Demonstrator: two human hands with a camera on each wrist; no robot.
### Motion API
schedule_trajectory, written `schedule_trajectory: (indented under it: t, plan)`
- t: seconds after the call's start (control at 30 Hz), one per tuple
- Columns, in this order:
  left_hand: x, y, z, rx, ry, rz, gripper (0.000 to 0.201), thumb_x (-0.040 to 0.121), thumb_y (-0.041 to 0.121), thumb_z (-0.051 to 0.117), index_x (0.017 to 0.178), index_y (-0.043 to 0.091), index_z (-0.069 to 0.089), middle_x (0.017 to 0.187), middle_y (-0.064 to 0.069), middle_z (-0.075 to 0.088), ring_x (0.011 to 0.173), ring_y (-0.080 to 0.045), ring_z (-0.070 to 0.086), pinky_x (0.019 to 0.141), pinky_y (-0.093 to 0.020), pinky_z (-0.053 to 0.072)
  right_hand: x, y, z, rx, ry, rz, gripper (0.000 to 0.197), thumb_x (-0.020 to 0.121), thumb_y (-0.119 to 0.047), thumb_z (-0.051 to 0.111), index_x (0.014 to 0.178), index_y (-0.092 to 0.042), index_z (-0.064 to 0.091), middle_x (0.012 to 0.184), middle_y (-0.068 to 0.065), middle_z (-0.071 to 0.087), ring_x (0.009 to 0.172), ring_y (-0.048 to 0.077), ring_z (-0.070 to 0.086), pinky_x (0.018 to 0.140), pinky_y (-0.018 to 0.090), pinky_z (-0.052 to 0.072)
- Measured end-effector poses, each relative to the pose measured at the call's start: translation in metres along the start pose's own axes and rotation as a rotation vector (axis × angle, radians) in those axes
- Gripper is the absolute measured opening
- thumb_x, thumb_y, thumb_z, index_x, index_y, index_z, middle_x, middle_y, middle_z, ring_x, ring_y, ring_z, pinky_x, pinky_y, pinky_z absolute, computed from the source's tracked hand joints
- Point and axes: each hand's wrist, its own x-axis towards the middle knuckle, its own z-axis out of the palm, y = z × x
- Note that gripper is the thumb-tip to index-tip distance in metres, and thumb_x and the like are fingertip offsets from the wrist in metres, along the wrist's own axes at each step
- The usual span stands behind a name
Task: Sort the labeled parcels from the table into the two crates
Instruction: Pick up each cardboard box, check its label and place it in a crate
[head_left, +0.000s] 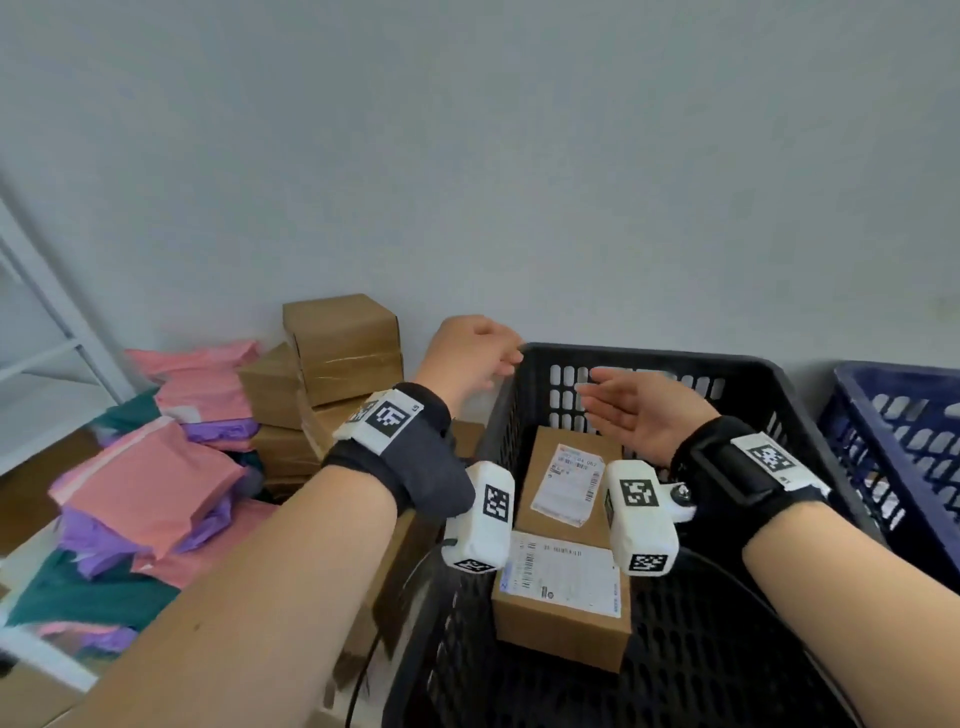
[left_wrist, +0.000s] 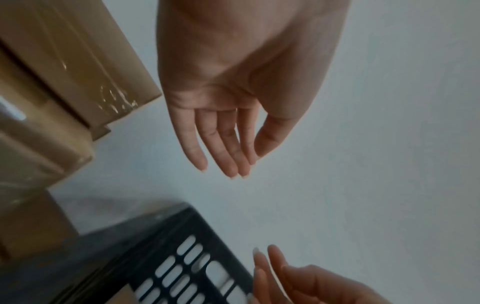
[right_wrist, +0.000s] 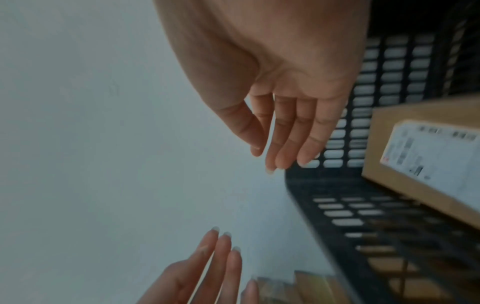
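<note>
The black crate (head_left: 779, 395) stands in front of me with two labeled cardboard boxes inside, the far box (head_left: 550, 462) and the near box (head_left: 563, 618). My left hand (head_left: 478, 353) hovers over the crate's far left corner (left_wrist: 192, 214), fingers straight and empty (left_wrist: 223, 148). My right hand (head_left: 628, 405) is over the crate's back half, palm turned left, fingers straight and empty (right_wrist: 288, 131). A stack of brown boxes (head_left: 332, 374) and a heap of pink, purple and green mailer bags (head_left: 150, 488) lie on the table at left. A blue crate (head_left: 909, 447) stands at right.
A white shelf frame (head_left: 47, 312) rises at far left. A plain grey wall (head_left: 519, 156) runs close behind the crates. A black cable (head_left: 384, 623) hangs by the black crate's left side.
</note>
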Motion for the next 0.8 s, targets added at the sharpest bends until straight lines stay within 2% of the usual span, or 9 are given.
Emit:
schedule_trajectory:
  t: [0.07, 0.27, 0.4, 0.5, 0.6, 0.7, 0.8]
  plan:
    - [-0.001, 0.005, -0.021, -0.057, 0.062, -0.005, 0.013, 0.094, 0.018, 0.055, 0.099, 0.016, 0.066, 0.086, 0.002, 0.069, 0.074, -0.008, 0.064, 0.067, -0.021, 0.05, 0.001, -0.004, 0.02, 0.016, -0.039, 0.004, 0.018, 0.093, 0.0, 0.051, 0.102, -0.009, 0.064, 0.092, 0.009, 0.07, 0.084, 0.017, 0.064, 0.077, 0.028, 0.054]
    - [0.004, 0.004, -0.087, -0.187, 0.226, 0.022, 0.015, 0.093, 0.013, 0.055, 0.097, 0.015, 0.069, 0.086, 0.001, 0.069, 0.078, -0.012, 0.065, 0.081, -0.028, 0.054, 0.003, -0.015, 0.08, -0.023, -0.132, -0.056, 0.018, 0.094, -0.001, 0.049, 0.1, -0.008, 0.064, 0.09, 0.008, 0.07, 0.081, 0.017, 0.065, 0.082, 0.03, 0.055]
    - [0.014, -0.012, -0.14, -0.263, 0.278, 0.05, 0.015, 0.092, 0.012, 0.056, 0.096, 0.015, 0.07, 0.09, -0.003, 0.07, 0.08, -0.013, 0.066, 0.078, -0.027, 0.056, 0.004, -0.019, 0.124, -0.05, -0.146, -0.125, 0.017, 0.093, -0.003, 0.049, 0.097, -0.008, 0.065, 0.09, 0.009, 0.07, 0.082, 0.018, 0.065, 0.084, 0.03, 0.054]
    - [0.023, -0.029, -0.177, -0.332, 0.32, 0.048, 0.015, 0.092, 0.011, 0.057, 0.096, 0.015, 0.07, 0.087, -0.002, 0.069, 0.078, -0.012, 0.066, 0.078, -0.028, 0.057, 0.006, -0.019, 0.161, -0.1, -0.125, -0.184, 0.018, 0.093, -0.003, 0.049, 0.093, -0.009, 0.065, 0.088, 0.008, 0.07, 0.081, 0.018, 0.064, 0.078, 0.028, 0.054]
    - [0.032, -0.047, -0.206, -0.429, 0.336, 0.015, 0.014, 0.093, 0.01, 0.055, 0.095, 0.014, 0.068, 0.083, -0.001, 0.066, 0.073, -0.011, 0.063, 0.078, -0.028, 0.056, 0.011, -0.016, 0.196, -0.176, -0.084, -0.231, 0.014, 0.091, -0.005, 0.054, 0.092, -0.01, 0.067, 0.087, 0.007, 0.07, 0.082, 0.018, 0.064, 0.078, 0.029, 0.055]
    - [0.04, -0.066, -0.229, -0.52, 0.337, -0.034, 0.012, 0.092, 0.01, 0.056, 0.093, 0.015, 0.067, 0.078, -0.001, 0.064, 0.067, -0.01, 0.06, 0.074, -0.027, 0.055, 0.016, -0.011, 0.229, -0.3, -0.026, -0.29, 0.012, 0.091, -0.011, 0.06, 0.099, -0.009, 0.068, 0.093, 0.007, 0.068, 0.087, 0.018, 0.062, 0.081, 0.029, 0.054]
    - [0.049, -0.085, -0.249, -0.592, 0.329, -0.09, 0.012, 0.091, 0.01, 0.057, 0.098, 0.013, 0.066, 0.077, 0.001, 0.061, 0.068, -0.009, 0.059, 0.074, -0.026, 0.055, 0.022, -0.005, 0.256, -0.439, 0.028, -0.381, 0.016, 0.091, -0.009, 0.057, 0.103, -0.008, 0.068, 0.09, 0.002, 0.064, 0.084, 0.016, 0.056, 0.078, 0.025, 0.05]
